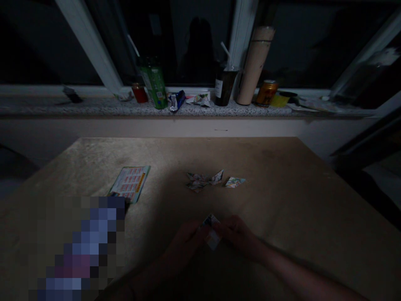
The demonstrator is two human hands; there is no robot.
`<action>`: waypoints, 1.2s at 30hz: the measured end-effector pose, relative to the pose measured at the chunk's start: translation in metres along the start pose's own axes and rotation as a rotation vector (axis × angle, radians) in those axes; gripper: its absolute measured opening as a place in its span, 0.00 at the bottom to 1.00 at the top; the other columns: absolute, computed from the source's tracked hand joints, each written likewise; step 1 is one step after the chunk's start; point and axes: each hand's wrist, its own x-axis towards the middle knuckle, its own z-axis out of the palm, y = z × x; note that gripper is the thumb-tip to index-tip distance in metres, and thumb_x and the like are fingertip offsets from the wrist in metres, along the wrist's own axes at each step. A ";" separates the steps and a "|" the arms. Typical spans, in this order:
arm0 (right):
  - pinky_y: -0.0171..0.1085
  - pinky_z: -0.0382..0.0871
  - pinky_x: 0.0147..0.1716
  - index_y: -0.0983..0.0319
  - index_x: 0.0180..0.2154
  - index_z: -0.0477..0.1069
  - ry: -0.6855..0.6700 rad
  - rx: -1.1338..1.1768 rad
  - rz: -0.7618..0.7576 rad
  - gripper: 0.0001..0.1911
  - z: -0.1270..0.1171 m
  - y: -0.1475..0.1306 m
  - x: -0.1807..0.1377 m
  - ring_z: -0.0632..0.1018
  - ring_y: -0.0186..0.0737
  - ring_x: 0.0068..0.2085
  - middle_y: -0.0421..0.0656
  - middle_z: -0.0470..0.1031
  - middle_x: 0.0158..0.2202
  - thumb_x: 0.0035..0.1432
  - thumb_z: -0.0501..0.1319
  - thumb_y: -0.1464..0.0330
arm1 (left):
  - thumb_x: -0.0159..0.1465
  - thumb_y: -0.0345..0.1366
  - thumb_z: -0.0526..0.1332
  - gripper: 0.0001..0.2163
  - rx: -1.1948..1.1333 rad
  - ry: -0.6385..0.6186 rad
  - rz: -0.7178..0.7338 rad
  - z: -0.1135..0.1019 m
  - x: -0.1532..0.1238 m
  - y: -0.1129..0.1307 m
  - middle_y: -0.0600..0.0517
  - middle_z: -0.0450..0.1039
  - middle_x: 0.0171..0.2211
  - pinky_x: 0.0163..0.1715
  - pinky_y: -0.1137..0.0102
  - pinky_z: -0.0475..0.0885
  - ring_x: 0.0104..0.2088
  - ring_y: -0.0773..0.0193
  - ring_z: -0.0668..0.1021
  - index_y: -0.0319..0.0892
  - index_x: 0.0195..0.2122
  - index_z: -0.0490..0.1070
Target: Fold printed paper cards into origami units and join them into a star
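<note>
Folded paper piece (pixel 211 232): small, printed, held just above the near edge of the tabletop (pixel 282 188), mid-width. Probably very light and thin, creases readily; best pinched at its side edges. Left hand (pixel 184 242) and right hand (pixel 238 234) both pinch it, one from each side. More folded pieces (pixel 203 180) lie apart, toward the centre.

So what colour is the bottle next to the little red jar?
The bottle is green, with a printed label. The head view shows it best.
</note>
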 end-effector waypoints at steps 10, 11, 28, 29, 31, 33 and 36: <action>0.29 0.51 0.19 0.64 0.20 0.65 0.106 -0.029 0.072 0.24 0.002 0.000 0.001 0.59 0.28 0.20 0.36 0.59 0.17 0.60 0.52 0.54 | 0.62 0.52 0.49 0.22 -0.001 0.054 -0.062 -0.001 0.002 0.007 0.56 0.60 0.20 0.22 0.74 0.57 0.22 0.67 0.62 0.39 0.23 0.67; 0.29 0.53 0.20 0.64 0.21 0.65 0.100 -0.031 0.063 0.25 0.003 -0.001 0.000 0.61 0.28 0.20 0.36 0.60 0.17 0.61 0.51 0.54 | 0.62 0.52 0.49 0.22 0.009 0.064 -0.054 -0.001 0.001 0.007 0.56 0.61 0.20 0.23 0.74 0.58 0.23 0.67 0.63 0.39 0.23 0.68; 0.30 0.51 0.19 0.64 0.20 0.64 0.054 -0.064 -0.006 0.24 0.004 -0.001 -0.001 0.56 0.28 0.21 0.35 0.56 0.18 0.61 0.52 0.55 | 0.64 0.44 0.53 0.15 -0.063 0.011 0.055 0.001 0.003 0.006 0.56 0.64 0.23 0.25 0.76 0.60 0.25 0.67 0.65 0.39 0.26 0.66; 0.30 0.50 0.19 0.64 0.20 0.64 0.045 -0.066 -0.009 0.24 0.005 -0.001 -0.002 0.56 0.28 0.21 0.35 0.55 0.18 0.61 0.51 0.56 | 0.64 0.44 0.53 0.15 -0.060 0.011 0.060 0.001 0.003 0.006 0.56 0.63 0.23 0.25 0.76 0.60 0.25 0.68 0.65 0.39 0.26 0.66; 0.29 0.51 0.20 0.64 0.20 0.65 0.035 -0.065 -0.015 0.23 0.005 -0.002 -0.002 0.56 0.28 0.21 0.35 0.56 0.18 0.62 0.51 0.57 | 0.64 0.43 0.53 0.15 -0.037 0.021 0.067 0.001 0.005 0.005 0.56 0.63 0.23 0.25 0.76 0.60 0.25 0.68 0.65 0.39 0.26 0.66; 0.29 0.51 0.20 0.64 0.21 0.66 0.031 -0.062 -0.015 0.23 0.005 -0.004 -0.002 0.57 0.28 0.22 0.35 0.58 0.19 0.62 0.51 0.57 | 0.63 0.44 0.53 0.15 -0.007 0.014 0.063 0.000 0.005 0.003 0.56 0.64 0.22 0.25 0.76 0.60 0.25 0.67 0.66 0.39 0.25 0.67; 0.29 0.52 0.21 0.64 0.22 0.66 0.043 -0.038 0.015 0.24 0.006 -0.006 -0.002 0.57 0.28 0.22 0.35 0.58 0.19 0.62 0.50 0.55 | 0.62 0.47 0.54 0.16 0.007 0.033 0.019 0.000 0.002 0.000 0.54 0.68 0.26 0.28 0.74 0.63 0.28 0.64 0.69 0.39 0.29 0.70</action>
